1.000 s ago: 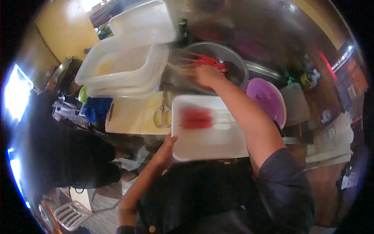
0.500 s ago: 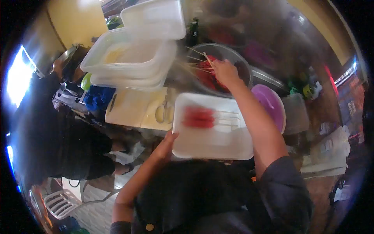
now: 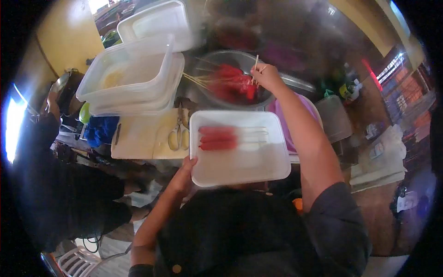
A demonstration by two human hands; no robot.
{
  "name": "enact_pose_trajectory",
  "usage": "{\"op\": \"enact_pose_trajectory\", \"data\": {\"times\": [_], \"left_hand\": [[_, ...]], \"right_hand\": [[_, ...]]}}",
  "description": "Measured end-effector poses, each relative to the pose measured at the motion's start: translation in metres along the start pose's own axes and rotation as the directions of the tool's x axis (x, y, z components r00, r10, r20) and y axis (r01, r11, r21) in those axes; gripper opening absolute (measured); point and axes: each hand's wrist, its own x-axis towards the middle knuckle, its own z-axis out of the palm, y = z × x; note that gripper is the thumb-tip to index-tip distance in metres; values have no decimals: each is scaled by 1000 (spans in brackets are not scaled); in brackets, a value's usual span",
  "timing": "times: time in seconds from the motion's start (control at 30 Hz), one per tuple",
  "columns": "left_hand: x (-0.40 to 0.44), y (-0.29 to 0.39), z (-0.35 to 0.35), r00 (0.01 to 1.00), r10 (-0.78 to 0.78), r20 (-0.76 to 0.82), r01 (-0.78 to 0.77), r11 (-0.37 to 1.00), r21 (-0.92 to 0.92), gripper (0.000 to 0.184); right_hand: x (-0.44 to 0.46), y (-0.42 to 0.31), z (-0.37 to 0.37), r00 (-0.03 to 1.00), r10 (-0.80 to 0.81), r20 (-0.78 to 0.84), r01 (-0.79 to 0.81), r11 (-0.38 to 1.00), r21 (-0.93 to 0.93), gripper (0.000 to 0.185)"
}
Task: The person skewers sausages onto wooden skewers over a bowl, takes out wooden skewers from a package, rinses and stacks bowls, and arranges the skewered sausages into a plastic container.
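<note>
My left hand (image 3: 186,173) grips the near left edge of a white tray (image 3: 240,171). Three red skewered pieces (image 3: 218,138) lie side by side in the tray, their sticks pointing right. Over the right side of a large metal bowl (image 3: 226,102), my right hand (image 3: 265,75) is closed on wooden sticks (image 3: 256,62) held upright. Red pieces (image 3: 230,83) fill much of the bowl, and several thin skewers (image 3: 196,80) stick out over its left rim.
Stacked clear plastic containers (image 3: 134,99) stand at the back left. Scissors (image 3: 178,134) rest on a cutting board (image 3: 143,138). A purple basin (image 3: 286,117) is partly behind my right forearm. Another person (image 3: 60,184) in dark clothes stands at the left, near a pan (image 3: 69,92).
My right hand has moved from the middle of the bowl to its right side and now holds sticks upright. My left hand stays on the tray. The view has shifted slightly.
</note>
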Motion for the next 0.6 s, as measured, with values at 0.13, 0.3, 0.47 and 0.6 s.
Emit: {"op": "enact_pose_trajectory", "data": {"times": [0.13,0.3,0.47,0.6], "left_hand": [[-1,0,-1,1000,20,20,-21,997,68,60],[-1,1,-1,1000,0,0,0,999,34,58],[5,-5,-9,996,-64,-62,65,998,8,60],[-1,0,3,991,-42,-130,56,993,106,68]], "right_hand": [[-6,-8,-34,972,124,-201,-85,978,188,17],[-66,-48,-90,926,202,-318,-7,854,521,18],[-145,-45,-46,890,449,-81,-149,454,878,15],[-198,-54,8,870,487,72,-358,526,771,17]]}}
